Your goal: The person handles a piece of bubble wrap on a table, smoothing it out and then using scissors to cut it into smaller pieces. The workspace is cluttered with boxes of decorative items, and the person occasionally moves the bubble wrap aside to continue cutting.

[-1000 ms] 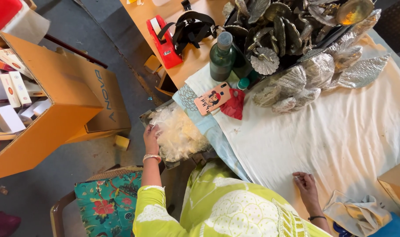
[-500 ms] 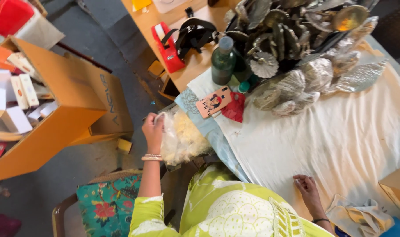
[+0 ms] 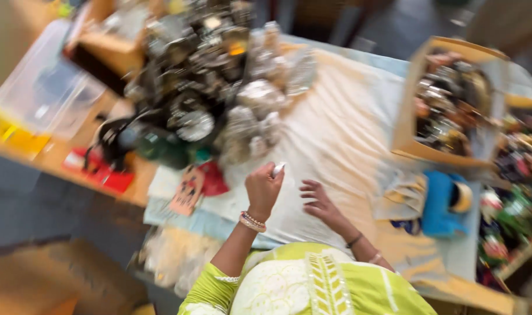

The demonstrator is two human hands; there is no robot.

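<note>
In the blurred head view, the left hand is raised and pinched round what seems a small white object, just left of the right hand resting splayed, empty, on the white cloth-covered table.

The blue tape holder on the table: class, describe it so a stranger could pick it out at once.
Start at the white cloth covering the table, then go to the open cardboard box on its far right. Just below that box lies the blue tape holder, with a pale roll at its right end. It is the only solid bright blue thing there.
</note>
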